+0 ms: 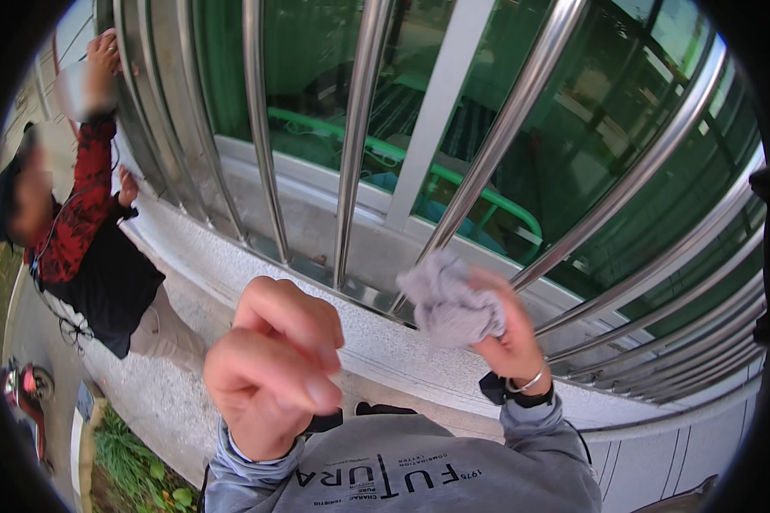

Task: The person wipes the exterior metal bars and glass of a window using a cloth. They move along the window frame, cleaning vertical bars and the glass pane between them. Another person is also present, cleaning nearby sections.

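Observation:
My right hand (pixel 516 333) grips a crumpled greyish-lilac cloth (pixel 452 301) in front of the steel window bars (pixel 357 141). The cloth overlaps the lower end of one bar; I cannot tell whether it touches the metal. My left hand (pixel 273 362) is raised close to the camera, its fingers curled in and the thumb laid along them, with nothing visible in it. Below the bars runs a rough white ledge (pixel 372 333). Behind them is a sliding window with a white frame (pixel 433 115) and green-tinted glass.
Another person (pixel 96 256) in a dark top with red patterned sleeves reaches up to the bars on the left. Through the glass a green metal bed frame (pixel 487 199) shows. At lower left are grass (pixel 125 449) and a red motorcycle (pixel 29 397).

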Demonstrator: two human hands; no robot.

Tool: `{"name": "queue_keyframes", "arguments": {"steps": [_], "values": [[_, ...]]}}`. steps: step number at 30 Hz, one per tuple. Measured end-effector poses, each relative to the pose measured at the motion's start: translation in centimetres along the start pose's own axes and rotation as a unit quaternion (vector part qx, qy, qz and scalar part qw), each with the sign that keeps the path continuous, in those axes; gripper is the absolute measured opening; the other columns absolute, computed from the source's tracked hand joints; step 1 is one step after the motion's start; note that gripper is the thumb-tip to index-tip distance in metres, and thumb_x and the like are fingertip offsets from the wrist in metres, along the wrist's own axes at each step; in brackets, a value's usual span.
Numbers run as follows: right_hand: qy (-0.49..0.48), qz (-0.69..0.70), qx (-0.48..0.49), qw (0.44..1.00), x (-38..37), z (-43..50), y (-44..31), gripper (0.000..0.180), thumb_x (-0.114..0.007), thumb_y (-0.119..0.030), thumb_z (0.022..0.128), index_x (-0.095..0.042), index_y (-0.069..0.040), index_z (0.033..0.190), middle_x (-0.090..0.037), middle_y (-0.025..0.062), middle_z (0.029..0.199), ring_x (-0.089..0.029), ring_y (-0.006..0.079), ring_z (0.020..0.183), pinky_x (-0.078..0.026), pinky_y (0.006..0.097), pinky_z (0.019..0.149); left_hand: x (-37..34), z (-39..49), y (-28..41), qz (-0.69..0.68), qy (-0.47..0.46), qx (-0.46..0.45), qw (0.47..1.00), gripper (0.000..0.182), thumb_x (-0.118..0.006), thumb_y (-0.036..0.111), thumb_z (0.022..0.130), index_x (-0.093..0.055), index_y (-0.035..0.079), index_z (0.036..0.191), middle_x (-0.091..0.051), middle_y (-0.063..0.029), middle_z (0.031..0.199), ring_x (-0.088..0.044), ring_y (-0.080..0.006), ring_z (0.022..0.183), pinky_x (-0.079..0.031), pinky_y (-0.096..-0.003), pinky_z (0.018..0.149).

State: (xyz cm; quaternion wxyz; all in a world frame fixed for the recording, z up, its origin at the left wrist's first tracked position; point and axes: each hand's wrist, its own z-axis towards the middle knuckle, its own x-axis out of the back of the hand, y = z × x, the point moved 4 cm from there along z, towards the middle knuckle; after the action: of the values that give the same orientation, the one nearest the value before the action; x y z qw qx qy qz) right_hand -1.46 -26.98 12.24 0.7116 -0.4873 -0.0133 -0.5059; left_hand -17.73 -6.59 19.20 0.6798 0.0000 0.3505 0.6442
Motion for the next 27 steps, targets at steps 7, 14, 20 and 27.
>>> {"name": "queue_keyframes", "arguments": {"steps": [7,14,20,27], "values": [[0.316,-0.168,0.215,0.909,9.4,21.6,-14.4,0.024,-0.06,-0.011,0.092,-0.06,-0.001,0.114,-0.066,0.0069,0.107,-0.063,0.0157,0.101,-0.051,0.031,0.088,7.9,0.8,-2.9,-0.018,0.011,0.152,0.988,0.01,-0.055,0.01,0.091,-0.058,0.001,0.088,-0.053,-0.0088,0.082,-0.048,-0.0133,0.066,-0.04,-0.0255,0.06],[0.333,0.059,0.125,0.933,7.5,23.3,-11.0,0.017,-0.064,-0.01,0.088,-0.061,-0.002,0.103,-0.065,0.0054,0.09,-0.065,0.0152,0.079,-0.054,0.0287,0.069,13.4,1.7,-5.0,-0.056,-0.004,0.215,0.975,0.009,-0.053,0.006,0.092,-0.058,0.001,0.087,-0.053,-0.0061,0.078,-0.046,-0.0106,0.063,-0.037,-0.0236,0.058],[0.379,0.076,-0.089,0.918,-5.7,8.4,5.1,0.032,-0.075,-0.006,0.078,-0.063,-0.003,0.108,-0.07,0.0042,0.096,-0.066,0.0124,0.083,-0.054,0.0281,0.076,16.4,2.8,-8.8,0.074,0.024,0.182,0.98,0.008,-0.056,0.008,0.094,-0.062,0.003,0.095,-0.058,-0.0023,0.086,-0.049,-0.0086,0.073,-0.038,-0.0211,0.068],[0.316,-0.23,-0.258,0.884,-16.7,-3.6,15.0,0.044,-0.079,-0.019,0.075,-0.054,-0.002,0.108,-0.066,0.019,0.092,-0.063,0.0389,0.089,-0.051,0.0444,0.08,14.8,4.0,-16.5,0.271,-0.046,0.124,0.954,0.036,-0.062,0.015,0.093,-0.053,0.003,0.126,-0.056,-0.0096,0.119,-0.053,-0.0164,0.104,-0.043,-0.0301,0.092]]}}
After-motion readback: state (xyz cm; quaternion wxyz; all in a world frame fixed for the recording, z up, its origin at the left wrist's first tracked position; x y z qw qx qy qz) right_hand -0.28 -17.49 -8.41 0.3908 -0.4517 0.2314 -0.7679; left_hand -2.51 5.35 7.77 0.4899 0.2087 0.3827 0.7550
